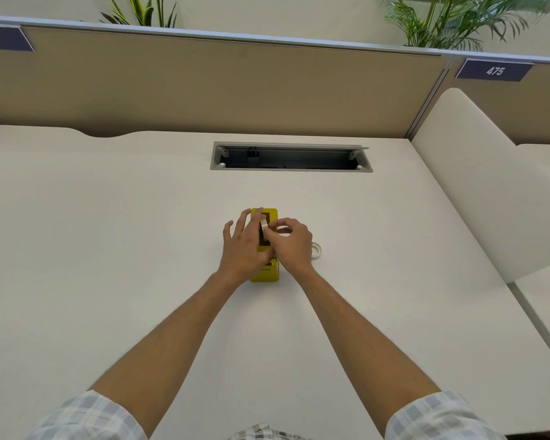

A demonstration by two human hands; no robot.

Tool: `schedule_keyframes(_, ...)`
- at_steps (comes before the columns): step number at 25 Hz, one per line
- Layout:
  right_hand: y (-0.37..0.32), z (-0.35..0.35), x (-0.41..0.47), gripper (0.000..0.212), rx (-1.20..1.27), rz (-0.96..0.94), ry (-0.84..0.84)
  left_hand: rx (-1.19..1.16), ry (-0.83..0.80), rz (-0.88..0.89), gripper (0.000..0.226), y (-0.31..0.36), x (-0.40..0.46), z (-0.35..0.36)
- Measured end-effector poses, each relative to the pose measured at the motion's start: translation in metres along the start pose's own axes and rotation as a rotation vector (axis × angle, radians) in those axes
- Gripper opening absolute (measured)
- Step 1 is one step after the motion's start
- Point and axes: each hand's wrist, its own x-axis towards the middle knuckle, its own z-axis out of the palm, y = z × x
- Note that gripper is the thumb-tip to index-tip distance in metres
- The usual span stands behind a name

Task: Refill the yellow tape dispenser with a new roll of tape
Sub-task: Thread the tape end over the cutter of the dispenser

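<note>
Hands at work over the yellow tape dispenser [269,274], which stands on the white desk [108,249] near the middle of the view, its long axis running from 12 to 6 o'clock. The left hand [243,246] lies against the dispenser's 9 o'clock flank with fingers straight and spread, steadying the body without curling round it. The right hand [288,241], coming in from 3 o'clock, has its fingers curled and pinches a roll of tape [264,224] that stands on edge in the dark open well on top of the dispenser. Whether the roll already sits on a hub or spindle cannot be told; the fingers hide the well's interior. A second tape ring [316,250] lies flat on the desk just beside the right hand at 3 o'clock; which of the two rings is the fresh one cannot be judged with certainty. At 12 o'clock, well apart, a cable tray [291,156] is recessed in the desk.

Likely step: seating the roll. Risks from here: the roll may tilt and jam if pressed in askew; the light dispenser may slide toward 3 o'clock if the left palm pushes sideways rather than down; the loose end of the tape may stick back to the roll or to the fingers before reaching the cutter at the 6 o'clock end.
</note>
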Motion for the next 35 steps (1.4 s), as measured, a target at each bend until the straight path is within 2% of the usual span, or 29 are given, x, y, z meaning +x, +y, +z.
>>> schedule_keyframes(7, 0.0021, 0.0, 0.0005, 0.019, 0.016, -0.006, 0.001, -0.035, 0.142, 0.095, 0.079, 0.0034, -0.0046, 0.0003)
schedule_keyframes(17, 0.0038, 0.0006, 0.0016, 0.016, 0.048, 0.004, 0.0, -0.037, 0.105, 0.009, 0.082, -0.0019, -0.0024, 0.0031)
schedule_keyframes(27, 0.0054, -0.0002, 0.0013, 0.013, 0.04, -0.02, 0.003, -0.056, 0.042, -0.004, 0.08, -0.0012, -0.0023, 0.0014)
schedule_keyframes(35, 0.0006, -0.0079, 0.0022, 0.022, -0.176, -0.191, -0.008, -0.054, 0.092, 0.059, 0.072, -0.0017, -0.0034, 0.0021)
